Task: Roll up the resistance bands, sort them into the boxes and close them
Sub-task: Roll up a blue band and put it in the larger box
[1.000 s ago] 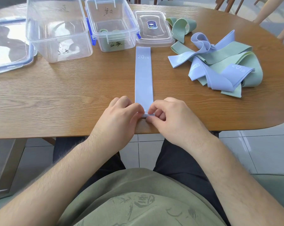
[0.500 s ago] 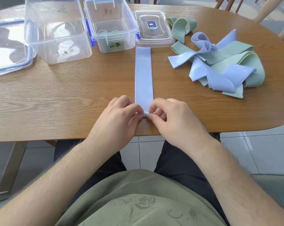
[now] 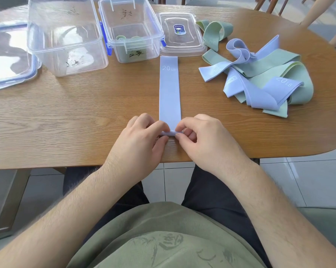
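L hand [image 3: 138, 144] & R hand [image 3: 203, 138] both pinch rolled near end of blue band [image 3: 169, 89]; rest lies flat on surface [image 3: 66, 117].

Bare table [image 3: 66, 117] left of flat lilac band [image 3: 169, 89]: open passage. Far edge blocked by big box [image 3: 66, 35], small box [image 3: 132, 29], loose lid [image 3: 181, 33]. Right: band pile [image 3: 259, 80]; gap between pile and flat band probably passable.

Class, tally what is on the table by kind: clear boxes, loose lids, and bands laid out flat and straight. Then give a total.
Clear boxes: 2 (large box, small box)
Loose lids: 2 (large lid, small lid)
Bands laid straight: 1 (flat blue band)
Total: 5
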Motion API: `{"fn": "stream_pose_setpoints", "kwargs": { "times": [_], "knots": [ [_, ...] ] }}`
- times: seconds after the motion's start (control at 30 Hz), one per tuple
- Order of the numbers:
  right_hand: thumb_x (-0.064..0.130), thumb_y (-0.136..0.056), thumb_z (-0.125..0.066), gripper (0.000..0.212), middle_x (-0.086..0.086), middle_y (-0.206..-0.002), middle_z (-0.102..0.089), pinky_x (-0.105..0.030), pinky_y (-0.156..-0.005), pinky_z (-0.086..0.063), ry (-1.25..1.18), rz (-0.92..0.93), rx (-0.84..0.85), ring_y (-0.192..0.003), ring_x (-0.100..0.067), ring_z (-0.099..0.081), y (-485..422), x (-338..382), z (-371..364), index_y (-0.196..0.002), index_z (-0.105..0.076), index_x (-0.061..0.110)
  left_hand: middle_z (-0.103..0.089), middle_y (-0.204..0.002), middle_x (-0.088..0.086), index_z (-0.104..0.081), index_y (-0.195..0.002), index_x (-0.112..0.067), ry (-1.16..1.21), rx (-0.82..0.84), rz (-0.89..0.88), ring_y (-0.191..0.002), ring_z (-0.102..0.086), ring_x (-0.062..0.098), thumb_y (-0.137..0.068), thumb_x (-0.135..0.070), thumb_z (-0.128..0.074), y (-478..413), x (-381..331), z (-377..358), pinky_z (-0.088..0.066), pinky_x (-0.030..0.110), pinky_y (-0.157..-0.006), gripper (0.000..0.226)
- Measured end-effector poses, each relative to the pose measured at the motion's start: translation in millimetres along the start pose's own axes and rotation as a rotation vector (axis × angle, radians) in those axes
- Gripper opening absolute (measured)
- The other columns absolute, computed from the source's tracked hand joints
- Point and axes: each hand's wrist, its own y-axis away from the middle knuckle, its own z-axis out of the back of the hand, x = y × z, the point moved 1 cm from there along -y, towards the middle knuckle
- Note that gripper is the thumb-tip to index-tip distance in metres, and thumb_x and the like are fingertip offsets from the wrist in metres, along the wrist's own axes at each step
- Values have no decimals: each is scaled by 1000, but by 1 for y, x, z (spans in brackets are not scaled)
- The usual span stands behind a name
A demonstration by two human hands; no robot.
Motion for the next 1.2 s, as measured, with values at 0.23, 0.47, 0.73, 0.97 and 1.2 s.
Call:
{"fn": "stream_pose_setpoints", "kwargs": {
  "times": [0.23, 0.47, 0.73, 0.97, 1.2],
  "knots": [
    [28, -100, -56, 17, 9, -95, -57, -32, -77, -55, -5, 18, -34, -85, -7, -57, -2, 0, -2, -115, -63, 27, -56, -88, 6, -74, -101, -13, -24, -57, 7, -79, -56, 30, -95, -23, -62, -5, 1, -5, -52, 44, -76, 18],
    [25, -95, -60, 11, 9, -94, -55, -31, -77, -53, 2, 25, -23, -89, -8, -54, -4, -2, -3, -105, -63, 29, -55, -90, 9, -72, -105, -12, -46, -47, -18, -78, -53, 32, -99, -23, -55, -8, 1, -5, -51, 48, -74, 20],
    [27, -96, -59, 11, 10, -94, -55, -29, -75, -54, 3, 22, -22, -88, -6, -54, -9, -3, -2, -105, -65, 29, -53, -92, 6, -68, -105, -14, -34, -25, 7, -84, -54, 30, -93, -21, -63, -8, 1, -2, -51, 46, -79, 15],
    [29, -98, -55, 14, 10, -97, -55, -28, -74, -52, 22, 34, -36, -90, -7, -54, -11, -3, -2, -110, -63, 29, -55, -87, 9, -72, -103, -11, -44, -56, 18, -76, -56, 34, -94, -21, -56, -13, 1, -5, -53, 46, -73, 21],
    [27, -99, -52, 11, 10, -93, -56, -24, -69, -46, 37, 34, -50, -85, -7, -53, -17, -5, -2, -104, -61, 30, -53, -92, 11, -68, -113, -12, -65, -28, 18, -80, -54, 35, -96, -20, -54, -18, 0, -5, -52, 49, -78, 23]
  ]
}}
